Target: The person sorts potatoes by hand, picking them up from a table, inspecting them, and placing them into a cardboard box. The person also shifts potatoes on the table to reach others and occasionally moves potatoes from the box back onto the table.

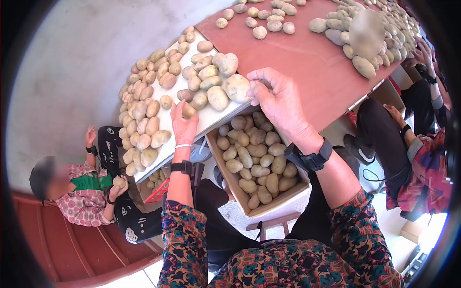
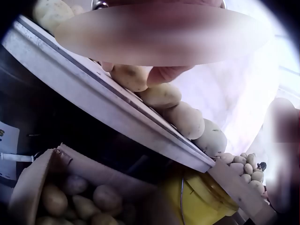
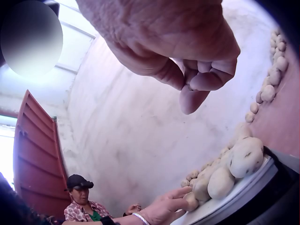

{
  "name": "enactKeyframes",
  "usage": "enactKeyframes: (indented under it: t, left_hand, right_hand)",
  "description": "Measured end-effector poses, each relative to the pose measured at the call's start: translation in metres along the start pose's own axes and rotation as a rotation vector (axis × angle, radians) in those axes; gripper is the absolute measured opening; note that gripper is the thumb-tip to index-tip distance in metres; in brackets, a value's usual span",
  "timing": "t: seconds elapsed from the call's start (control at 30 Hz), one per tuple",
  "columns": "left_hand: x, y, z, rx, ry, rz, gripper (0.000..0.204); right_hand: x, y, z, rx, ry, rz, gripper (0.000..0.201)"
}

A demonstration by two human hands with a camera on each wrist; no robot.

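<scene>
My left hand (image 1: 184,126) grips a small potato (image 1: 189,111) at the front edge of the white tabletop; in the left wrist view, fingertips and thumb lie around that potato (image 2: 130,77). My right hand (image 1: 278,98) hovers by the table edge, its fingers loosely bent and nothing visible between them. In the right wrist view, thumb and fingertips (image 3: 192,101) come close together. Beside these fingers sits a large pale potato (image 1: 238,88), with a long potato (image 1: 218,98) to its left. Below both hands, a cardboard box (image 1: 280,201) full of potatoes (image 1: 259,158) stands before my lap.
Many potatoes (image 1: 144,105) line the left of the white tabletop (image 1: 180,92). More potatoes (image 1: 273,19) lie on the red tabletop (image 1: 288,53), heaped at its far right. A person (image 1: 86,192) holding a potato sits at left; another person (image 1: 422,168) sits at right.
</scene>
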State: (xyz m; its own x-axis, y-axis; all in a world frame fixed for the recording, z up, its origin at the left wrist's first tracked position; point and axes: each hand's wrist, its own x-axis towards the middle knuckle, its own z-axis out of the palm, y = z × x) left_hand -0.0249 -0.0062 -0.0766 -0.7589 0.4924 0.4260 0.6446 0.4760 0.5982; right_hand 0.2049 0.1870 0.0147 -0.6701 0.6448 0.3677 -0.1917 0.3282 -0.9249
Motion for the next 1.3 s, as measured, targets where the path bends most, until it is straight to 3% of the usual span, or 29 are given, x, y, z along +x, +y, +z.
enactKeyframes:
  t: [0.03, 0.1, 0.23, 0.3, 0.4, 0.47, 0.5, 0.53, 0.6, 0.63, 0.7, 0.8, 0.87, 0.9, 0.93, 0.97, 1.0, 1.03, 1.1, 1.13, 1.2, 1.3]
  left_hand:
    - [-0.001, -0.006, 0.001, 0.002, 0.000, 0.000, 0.062]
    - [-0.004, -0.018, 0.003, -0.383, 0.021, -0.233, 0.062]
    - [0.003, -0.012, 0.012, -0.449, 0.078, -0.231, 0.061]
    - [0.008, -0.037, 0.023, -0.259, 0.135, -0.188, 0.062]
    - [0.010, -0.012, 0.012, -0.173, 0.087, -0.257, 0.062]
    - [0.012, -0.012, 0.001, 0.047, 0.054, -0.179, 0.057]
    - [0.013, -0.075, 0.002, 0.118, 0.027, -0.190, 0.063]
    - [0.003, -0.050, -0.005, 0.102, 0.006, -0.192, 0.049]
    - [0.013, -0.030, -0.010, 0.104, -0.068, -0.283, 0.045]
    - [0.018, -0.098, 0.009, 0.028, 0.143, -0.058, 0.042]
    - [0.018, -0.092, 0.008, -0.076, 0.131, -0.289, 0.039]
    - [0.021, -0.084, 0.017, -0.129, 0.100, -0.334, 0.030]
    - [0.021, -0.076, 0.019, -0.017, 0.047, -0.333, 0.022]
    - [0.016, -0.076, 0.018, -0.052, 0.059, -0.247, 0.023]
    - [0.014, -0.069, 0.016, 0.025, 0.132, -0.250, 0.026]
    - [0.012, -0.043, 0.007, 0.177, 0.181, -0.298, 0.027]
    - [0.016, -0.050, 0.005, 0.246, 0.165, -0.331, 0.035]
    - [0.016, -0.040, 0.001, 0.266, 0.189, -0.270, 0.048]
    - [0.016, -0.050, 0.004, 0.317, 0.337, 0.071, 0.058]
    - [0.020, -0.053, 0.002, 0.332, 0.337, 0.070, 0.058]
    - [0.028, -0.056, 0.003, -0.080, 0.065, -0.177, 0.061]
    - [0.027, -0.036, -0.008, 0.144, 0.085, -0.306, 0.060]
  right_hand:
    - [-0.001, 0.000, 0.000, 0.002, 0.000, 0.001, 0.021]
    - [-0.003, -0.002, 0.001, 0.039, 0.058, -0.010, 0.021]
    - [0.002, -0.003, 0.003, 0.014, 0.056, 0.009, 0.021]
    - [0.000, 0.001, 0.002, -0.002, 0.050, -0.029, 0.022]
    - [-0.001, -0.005, 0.000, 0.006, 0.031, 0.005, 0.021]
    - [0.004, 0.004, 0.009, 0.027, 0.030, -0.043, 0.018]
    - [-0.002, -0.010, 0.008, -0.137, 0.093, -0.101, 0.017]
    - [-0.005, -0.010, 0.006, -0.118, 0.084, -0.081, 0.018]
    - [-0.004, -0.006, 0.007, -0.112, 0.108, -0.105, 0.019]
    - [-0.002, -0.008, 0.007, -0.065, 0.093, -0.039, 0.020]
    - [-0.005, -0.016, 0.003, -0.068, 0.044, 0.045, 0.020]
    - [-0.003, -0.008, 0.003, -0.034, 0.134, -0.077, 0.016]
    - [-0.002, 0.002, 0.010, -0.100, 0.219, -0.147, 0.019]
    - [-0.002, 0.005, 0.009, -0.108, 0.185, -0.128, 0.022]
    - [-0.003, 0.002, 0.009, -0.152, 0.138, -0.041, 0.020]
    - [0.000, 0.009, 0.011, -0.056, 0.128, -0.088, 0.021]
    - [-0.002, 0.002, 0.007, 0.037, 0.095, -0.036, 0.022]
    - [-0.004, -0.010, 0.003, 0.114, 0.075, 0.009, 0.023]
    - [-0.005, -0.020, -0.002, 0.096, 0.048, 0.025, 0.024]
    - [-0.005, -0.020, -0.004, 0.040, 0.049, 0.050, 0.025]
    - [-0.004, -0.022, -0.004, 0.050, 0.069, 0.049, 0.024]
    - [-0.002, -0.018, -0.002, 0.048, 0.099, 0.028, 0.023]
